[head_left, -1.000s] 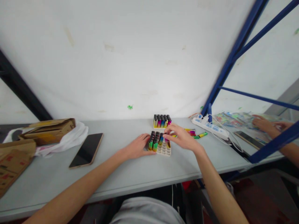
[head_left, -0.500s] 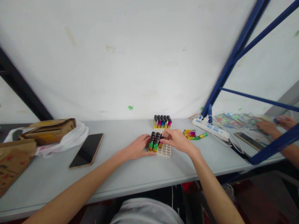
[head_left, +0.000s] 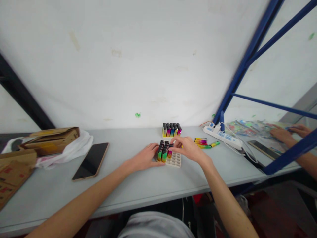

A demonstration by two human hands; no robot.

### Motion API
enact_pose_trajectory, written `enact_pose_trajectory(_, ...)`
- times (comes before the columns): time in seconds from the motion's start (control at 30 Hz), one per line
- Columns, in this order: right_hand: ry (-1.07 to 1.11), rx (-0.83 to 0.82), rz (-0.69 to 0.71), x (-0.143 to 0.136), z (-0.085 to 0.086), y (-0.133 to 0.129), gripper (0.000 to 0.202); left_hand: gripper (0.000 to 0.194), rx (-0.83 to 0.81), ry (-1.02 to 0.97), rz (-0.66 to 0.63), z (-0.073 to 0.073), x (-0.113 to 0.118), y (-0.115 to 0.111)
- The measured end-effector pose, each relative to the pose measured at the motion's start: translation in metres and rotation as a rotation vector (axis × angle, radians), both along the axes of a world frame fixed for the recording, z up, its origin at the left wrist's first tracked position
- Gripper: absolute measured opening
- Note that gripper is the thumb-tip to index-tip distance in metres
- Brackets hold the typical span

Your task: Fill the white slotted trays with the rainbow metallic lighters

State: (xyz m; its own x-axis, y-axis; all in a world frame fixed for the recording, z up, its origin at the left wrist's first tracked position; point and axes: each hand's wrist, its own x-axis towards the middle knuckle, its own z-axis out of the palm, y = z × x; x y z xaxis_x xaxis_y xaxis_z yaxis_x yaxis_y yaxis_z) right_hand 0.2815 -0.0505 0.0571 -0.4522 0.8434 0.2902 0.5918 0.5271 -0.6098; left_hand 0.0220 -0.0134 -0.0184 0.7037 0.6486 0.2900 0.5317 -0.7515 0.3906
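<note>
A white tray with rows of holes [head_left: 175,161] lies on the table in front of me. Its left part holds upright lighters [head_left: 162,154] with black tops and green-gold metallic bodies. My left hand [head_left: 146,156] grips the tray's left side, thumb along the front edge and fingers behind the lighters. My right hand [head_left: 186,148] pinches a purple and gold lighter [head_left: 169,154] by its upper part, upright at the tray beside the filled rows. The fingers partly hide its top. Behind stands a second block of upright lighters [head_left: 171,130] in mixed colours.
Several loose lighters [head_left: 201,142] lie right of my hand. Further right are a power strip [head_left: 224,136] with cables and a blue metal frame [head_left: 237,79]. A phone [head_left: 91,161], white plastic bag [head_left: 84,143] and cardboard boxes [head_left: 53,142] are left. Another person's hands [head_left: 284,134] work at far right.
My right hand has shifted very slightly with the purple and gold lighter, which shows more plainly at the tray. My left hand stays at the tray. The camera view has moved a little.
</note>
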Motion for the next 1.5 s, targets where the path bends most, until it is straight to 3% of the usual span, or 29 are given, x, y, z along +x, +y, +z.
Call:
enact_pose_trajectory(0.2, -0.020, 0.110, -0.140, 0.041, 0.004, 0.011, 0.019, 0.074, 0.009, 0.023, 0.002, 0.003, 0.001, 0.000)
enact_pose_trajectory(0.4, -0.209, 0.213, -0.284, 0.095, -0.026, 0.039, 0.015, 0.075, -0.001, 0.020, 0.009, 0.003, -0.001, 0.000)
enact_pose_trajectory(0.6, -0.266, 0.134, -0.183, 0.090, -0.066, 0.060, 0.030, 0.076, -0.006, 0.037, 0.012, 0.003, -0.001, 0.000)
enact_pose_trajectory(0.73, -0.290, 0.069, -0.192, 0.082, -0.075, 0.066, 0.026, 0.076, 0.001, 0.045, 0.018, 0.002, 0.001, 0.000)
enact_pose_trajectory(1.0, -0.224, 0.161, -0.233, 0.078, -0.067, 0.059, 0.020, 0.075, -0.001, 0.015, 0.009, 0.003, 0.000, 0.000)
enact_pose_trajectory(1.1, -0.087, 0.186, -0.292, 0.075, -0.058, 0.056, 0.030, 0.074, 0.002, 0.002, 0.005, 0.003, -0.001, 0.000)
enact_pose_trajectory(1.27, 0.258, 0.072, -0.324, 0.062, -0.039, 0.050, 0.048, 0.074, -0.005, 0.018, 0.009, 0.004, -0.001, -0.001)
enact_pose_trajectory(1.37, 0.467, 0.022, -0.309, 0.047, -0.032, 0.044, 0.046, 0.075, -0.012, 0.024, 0.011, 0.005, 0.000, -0.002)
enact_pose_trajectory(1.5, 0.580, -0.026, -0.330, 0.027, -0.030, 0.039, 0.049, 0.073, 0.003, -0.003, -0.001, 0.004, 0.000, -0.002)
